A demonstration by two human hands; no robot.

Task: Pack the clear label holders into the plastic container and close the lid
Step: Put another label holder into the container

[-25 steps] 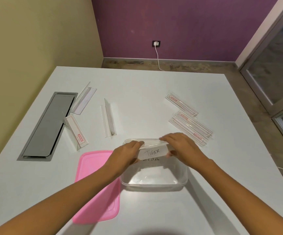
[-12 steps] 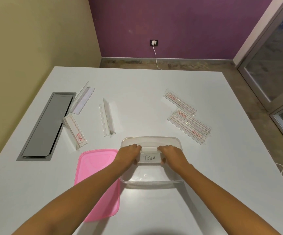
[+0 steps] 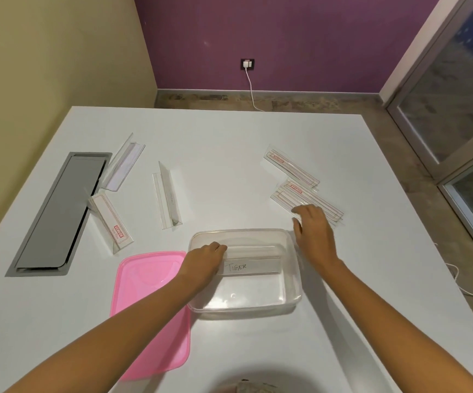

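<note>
A clear plastic container (image 3: 292,296) stands open on the white table. Inside it lies a clear label holder with a card reading TIGER (image 3: 253,265). My left hand (image 3: 204,260) rests on that holder's left end inside the container. My right hand (image 3: 313,232) is outside the container, open, over the near end of a stack of flat label holders (image 3: 300,198). Another flat holder (image 3: 289,165) lies beyond them. Three folded holders lie to the left: one in the middle (image 3: 168,198), one near the grey panel (image 3: 112,225), one further back (image 3: 124,163). The pink lid (image 3: 150,307) lies left of the container.
A grey recessed panel (image 3: 56,214) is set in the table at the left. A white cable (image 3: 251,86) runs from a wall socket to the floor behind the table. A glass door stands at the right.
Both hands lowered the TIGER holder into the container. My right hand then let go and moved right and back to the stack of flat holders; my left hand stays on the holder.
</note>
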